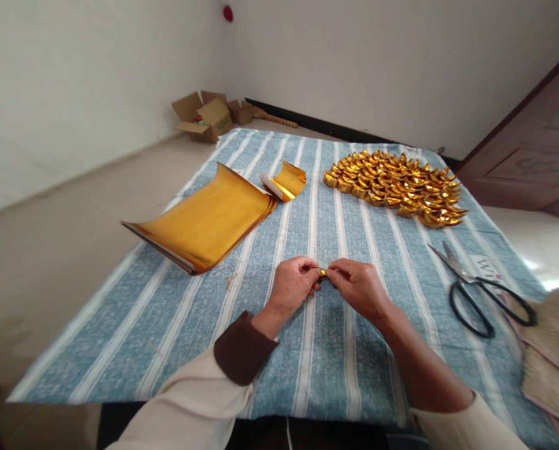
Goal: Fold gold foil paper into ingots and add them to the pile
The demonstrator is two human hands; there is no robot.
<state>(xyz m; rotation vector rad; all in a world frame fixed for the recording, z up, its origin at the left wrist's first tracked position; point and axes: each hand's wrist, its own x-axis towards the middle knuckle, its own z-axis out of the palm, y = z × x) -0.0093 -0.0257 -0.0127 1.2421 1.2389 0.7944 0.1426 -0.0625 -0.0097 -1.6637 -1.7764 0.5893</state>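
Observation:
Between my fingertips, above the middle of the table, is a small piece of folded gold foil paper [323, 273], mostly hidden by the fingers. My left hand [294, 278] pinches its left end, while my right hand [358, 282] pinches the right end. Farther off to the left lies a stack of gold foil paper sheets [208, 215] with curling edges. Beside that stack is a smaller curled bundle of gold foil paper [289, 181]. A large cluster of folded gold paper ingots [394, 184] sits at the far right.
Black-handled scissors [471, 281] lie partly open on the right of the striped blue tablecloth [190, 337]. A tan cloth [553, 356] rests at the right edge. Cardboard boxes [207, 119] stand on the floor behind the table. A brown door [532, 137] is at the right.

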